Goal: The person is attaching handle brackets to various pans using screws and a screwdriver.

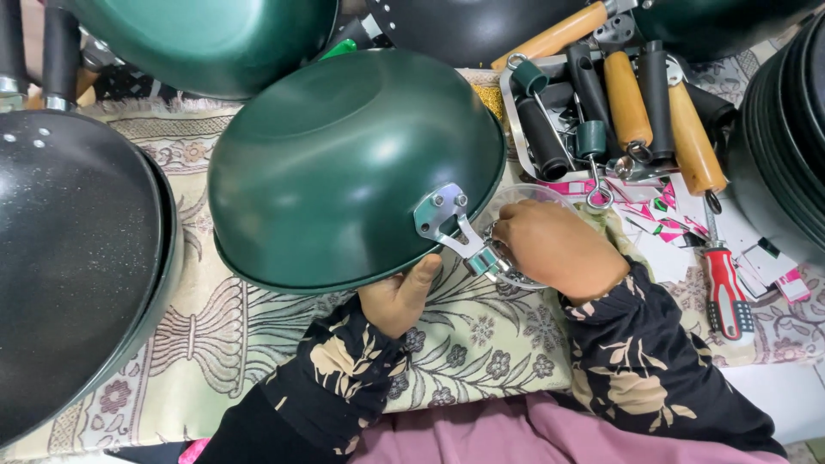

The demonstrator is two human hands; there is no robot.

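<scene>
A dark green wok (344, 163) is tilted with its outer side toward me. My left hand (397, 296) grips its near rim from below, thumb against the edge. A silver metal bracket (445, 219) is riveted to the wok's side. My right hand (554, 247) is closed on a small metal piece at the end of that bracket. It sits over a clear plastic container (533, 196), which the hand partly hides.
A tray (514, 120) of wooden and black handles lies at the back right. A red-handled screwdriver (729, 290) rests on paper labels to the right. Black woks (69, 258) stack at the left, another green wok (206, 39) behind, dark pans (786, 146) at far right.
</scene>
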